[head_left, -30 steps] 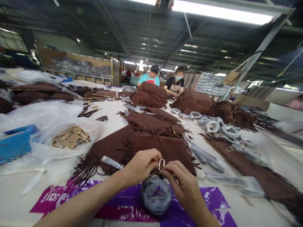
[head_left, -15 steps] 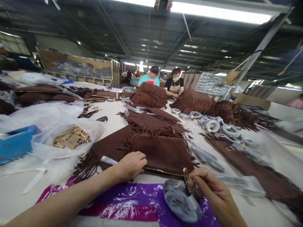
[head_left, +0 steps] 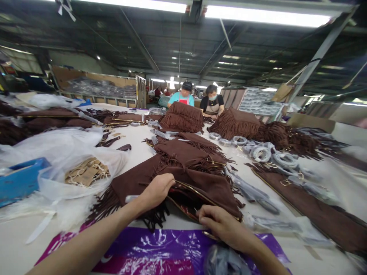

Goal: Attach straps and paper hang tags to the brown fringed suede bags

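Note:
A brown suede-like fringed bag point(head_left: 206, 179) lies before me, its gold zipper undone and its mouth gaping toward me. My left hand point(head_left: 160, 189) pinches the upper edge of the opening at its left end and lifts it. At the lower side of the mouth, my right hand point(head_left: 218, 221) is closed with curled fingers; what they grip is hidden. Just below it, partly covered, is a gold metal piece. A plastic-wrapped coiled strap point(head_left: 226, 261) sits under my right forearm on a shiny purple plastic sheet point(head_left: 160, 242).
More brown fringed bags point(head_left: 183, 152) lie beyond, with tall stacks point(head_left: 183, 116) further back. Wrapped coiled straps point(head_left: 260, 153) line the right. Brown tags point(head_left: 87, 172) in a clear plastic bag and a blue bin point(head_left: 25, 179) stand left. Two people work across the table.
My left hand has lifted the bag's edge, and the mouth now gapes. My right hand has moved left from the strap's metal clasp to the opening. The strap coil sits lower in view.

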Available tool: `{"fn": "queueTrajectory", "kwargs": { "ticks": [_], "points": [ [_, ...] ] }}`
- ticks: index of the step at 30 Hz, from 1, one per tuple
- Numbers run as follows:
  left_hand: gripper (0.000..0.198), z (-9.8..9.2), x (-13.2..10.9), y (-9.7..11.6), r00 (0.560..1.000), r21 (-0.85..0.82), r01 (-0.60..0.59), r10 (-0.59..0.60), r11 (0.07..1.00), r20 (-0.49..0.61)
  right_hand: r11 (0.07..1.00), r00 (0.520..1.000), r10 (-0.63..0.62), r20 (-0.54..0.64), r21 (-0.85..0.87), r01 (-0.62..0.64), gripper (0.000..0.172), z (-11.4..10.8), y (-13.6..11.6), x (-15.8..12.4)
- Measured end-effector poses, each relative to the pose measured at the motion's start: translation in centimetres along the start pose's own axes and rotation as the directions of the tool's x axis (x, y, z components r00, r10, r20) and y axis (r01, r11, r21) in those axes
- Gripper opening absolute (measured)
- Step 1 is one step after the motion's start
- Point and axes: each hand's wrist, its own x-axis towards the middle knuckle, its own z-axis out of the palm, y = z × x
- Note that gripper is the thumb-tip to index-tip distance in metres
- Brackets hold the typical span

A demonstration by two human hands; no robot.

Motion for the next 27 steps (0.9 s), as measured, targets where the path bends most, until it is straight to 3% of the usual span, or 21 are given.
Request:
{"fn": "queueTrajectory", "kwargs": {
  "ticks": [2, 5, 7, 9, 12, 15, 17, 21, 27],
  "points": [
    [0.027, -0.1, -0.5, 0.1, 0.999, 0.104, -0.052, 0.053, 0.993, -0.011, 0.998, 0.995, -0.022, -0.099, -0.069, 0.015, 0.022, -0.1, 1.1, -0.1],
    [0.024, -0.2, -1.5, 1.9, 0.953, 0.328, -0.284, 0.302, 0.901, -0.003, 0.997, 0.978, -0.024, -0.206, -0.078, 0.008, 0.024, -0.5, 2.2, -1.0],
    [0.023, 0.3, -2.1, 4.2, 0.88, 0.353, -0.47, 0.461, 0.809, 0.115, 0.998, 0.974, -0.018, -0.226, -0.06, 0.004, 0.025, -0.7, 2.6, -1.6],
    [0.021, 1.6, -2.0, 6.6, 0.824, 0.264, -0.561, 0.497, 0.785, 0.274, 0.999, 0.976, -0.01, -0.218, -0.048, 0.0, 0.026, -0.8, 2.6, -2.1],
    [0.015, 4.4, -0.2, 8.9, 0.82, 0.118, -0.46, 0.37, 0.88, 0.437, 0.999, 0.975, 0.038, -0.218, -0.012, -0.041, 0.028, -1.0, 2.7, -2.8],
    [0.034, 6.5, 2.9, 9.2, 0.882, 0.009, -0.258, 0.231, 0.966, 0.411, 0.992, 0.95, 0.105, -0.294, -0.038, -0.121, 0.029, -1.8, 3.5, -3.4],
    [0.043, 7.0, 4.8, 9.0, 0.911, -0.049, -0.191, 0.196, 0.98, 0.363, 0.983, 0.922, 0.13, -0.365, -0.073, -0.167, 0.028, -2.7, 4.3, -3.6],
    [0.047, 7.4, 7.1, 8.9, 0.909, -0.08, -0.203, 0.218, 0.976, 0.356, 0.971, 0.895, 0.086, -0.438, -0.163, -0.173, 0.026, -4.2, 5.6, -3.4],
    [0.045, 8.5, 7.8, 8.8, 0.913, -0.165, -0.221, 0.263, 0.961, 0.312, 0.966, 0.885, 0.031, -0.464, -0.214, -0.146, 0.023, -4.5, 5.7, -2.7]
  ]
}}
